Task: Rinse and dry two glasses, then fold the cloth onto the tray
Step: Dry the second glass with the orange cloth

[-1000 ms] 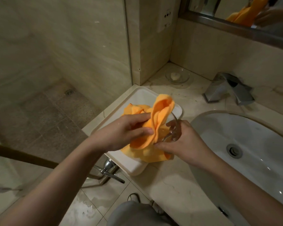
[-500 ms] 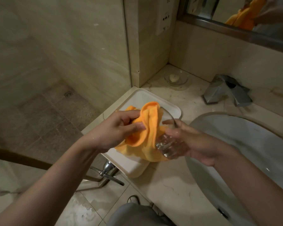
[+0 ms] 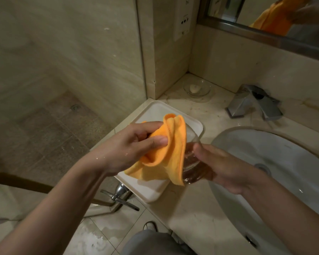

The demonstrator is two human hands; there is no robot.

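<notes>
Orange cloth (image 3: 170, 144), bunched and draped over the rim of a clear glass (image 3: 191, 159), hanging down to a point below the glass's side. Held over the near end of a white tray (image 3: 155, 111), above the counter edge. Gripped by the left hand (image 3: 134, 146), thumb pressed on the outer fold, fingers curled behind the fabric. Glass tipped on its side, mouth toward the cloth, base cradled in the right hand (image 3: 223, 168), fingers curled round it from beneath, thumb on top. Droplets visible on the left wrist.

Only this one glass in view. Tray set on the marble counter (image 3: 197, 205), one corner overhanging the front edge, far end bare. White sink (image 3: 265, 155) just to the right, drain visible past the right wrist. Chrome tap (image 3: 254, 103) behind the basin, against the wall. Small glass dish (image 3: 196, 88) holding a pale lump, in the back corner of the counter, well apart from the tray. Mirror (image 3: 276, 19) above, showing an orange reflection. Socket plate (image 3: 182, 19) on the wall pillar. Chrome valve (image 3: 121, 194) under the counter, below the tray's corner. Wet tiled floor (image 3: 99, 232) below; shower floor (image 3: 63, 126) with a round drain to the left.
</notes>
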